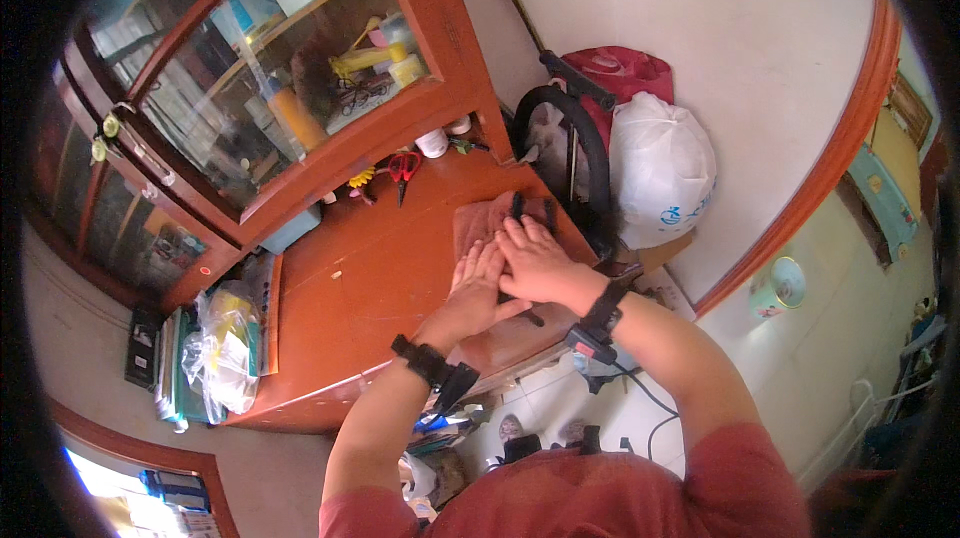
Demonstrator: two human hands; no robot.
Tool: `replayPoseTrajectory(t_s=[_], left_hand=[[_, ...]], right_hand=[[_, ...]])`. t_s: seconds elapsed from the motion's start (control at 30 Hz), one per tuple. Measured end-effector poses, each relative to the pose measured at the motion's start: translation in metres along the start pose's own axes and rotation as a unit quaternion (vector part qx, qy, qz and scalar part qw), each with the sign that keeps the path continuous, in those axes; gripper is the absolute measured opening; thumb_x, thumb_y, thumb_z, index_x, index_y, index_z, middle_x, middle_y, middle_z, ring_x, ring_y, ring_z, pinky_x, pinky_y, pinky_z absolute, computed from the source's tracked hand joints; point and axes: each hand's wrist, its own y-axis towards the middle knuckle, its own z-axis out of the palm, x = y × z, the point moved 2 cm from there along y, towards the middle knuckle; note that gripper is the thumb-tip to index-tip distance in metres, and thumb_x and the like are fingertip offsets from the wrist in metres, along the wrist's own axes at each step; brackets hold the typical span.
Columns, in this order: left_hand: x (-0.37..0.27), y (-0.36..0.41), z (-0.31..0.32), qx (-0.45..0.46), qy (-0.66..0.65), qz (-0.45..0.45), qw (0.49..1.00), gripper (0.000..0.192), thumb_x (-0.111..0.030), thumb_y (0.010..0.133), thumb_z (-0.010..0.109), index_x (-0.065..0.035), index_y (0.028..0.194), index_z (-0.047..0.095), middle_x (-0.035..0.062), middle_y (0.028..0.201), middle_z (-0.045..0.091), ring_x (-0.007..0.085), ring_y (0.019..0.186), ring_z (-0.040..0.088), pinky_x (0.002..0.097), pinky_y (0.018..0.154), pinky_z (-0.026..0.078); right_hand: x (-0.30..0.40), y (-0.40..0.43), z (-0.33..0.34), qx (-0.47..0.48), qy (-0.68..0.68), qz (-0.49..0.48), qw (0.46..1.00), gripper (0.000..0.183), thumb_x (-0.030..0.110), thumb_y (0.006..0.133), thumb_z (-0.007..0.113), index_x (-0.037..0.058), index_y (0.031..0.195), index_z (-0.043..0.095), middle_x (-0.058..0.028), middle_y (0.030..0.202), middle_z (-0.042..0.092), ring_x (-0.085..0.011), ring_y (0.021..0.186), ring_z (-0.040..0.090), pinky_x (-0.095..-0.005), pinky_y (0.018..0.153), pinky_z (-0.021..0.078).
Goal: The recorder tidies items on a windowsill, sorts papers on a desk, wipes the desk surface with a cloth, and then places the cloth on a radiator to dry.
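Note:
A reddish-brown cloth [474, 217] with dark patches lies near the right end of a glossy red-brown cabinet top [360, 275]. My right hand [544, 260] rests flat on it, palm down, fingers stretched forward. Just left of that, my left hand [476, 294] is laid palm down too, its fingertips touching or tucked against the right hand and its thumb spread out. Neither hand visibly grasps the cloth, though their palms are hidden. Black straps with small devices circle both wrists.
A glass-doored cupboard [442, 80] rises behind the cabinet top. Before it lie red-handled scissors [403, 167], a yellow flower [361, 176] and a white bottle [432, 143]. Left stand folders and a plastic bag [225, 358]. A vacuum hose [600, 155] and stuffed white bag [664, 170] stand right.

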Motion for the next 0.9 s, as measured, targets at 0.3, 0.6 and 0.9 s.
replayPoseTrajectory(t_s=[0.3,0.6,0.9], left_hand=[[-0.034,0.035,0.016,-0.019,0.003,0.077,0.997,0.092,-0.046,0.068,0.065,-0.0027,0.135,0.02,0.0179,0.139,0.021,0.0373,0.131,0.013,0.0466,0.105,0.013],[-0.033,0.017,0.022,-0.113,-0.018,0.183,0.976,0.076,-0.017,0.061,0.072,-0.0007,0.125,0.034,0.0168,0.13,0.034,0.0358,0.124,0.028,0.0452,0.102,0.024],[-0.007,-0.032,0.008,-0.145,-0.019,0.287,0.947,0.04,-0.008,0.077,0.045,0.0,0.116,0.044,0.0154,0.121,0.043,0.0331,0.117,0.038,0.0413,0.097,0.031]], right_hand=[[-0.028,-0.034,-0.022,-0.036,-0.061,0.08,0.994,0.058,0.031,0.076,0.048,-0.0005,0.125,0.04,-0.0211,0.132,0.034,-0.0412,0.121,0.03,-0.046,0.102,0.0227],[-0.006,-0.055,-0.021,-0.128,-0.205,0.045,0.969,0.047,0.027,0.074,0.054,-0.0027,0.11,0.052,-0.0177,0.115,0.047,-0.0349,0.103,0.043,-0.0441,0.086,0.0367],[0.058,-0.069,-0.005,-0.15,-0.195,0.023,0.969,0.045,0.023,0.072,0.058,-0.0087,0.102,0.051,-0.0207,0.101,0.048,-0.0338,0.086,0.044,-0.0407,0.077,0.0395]])
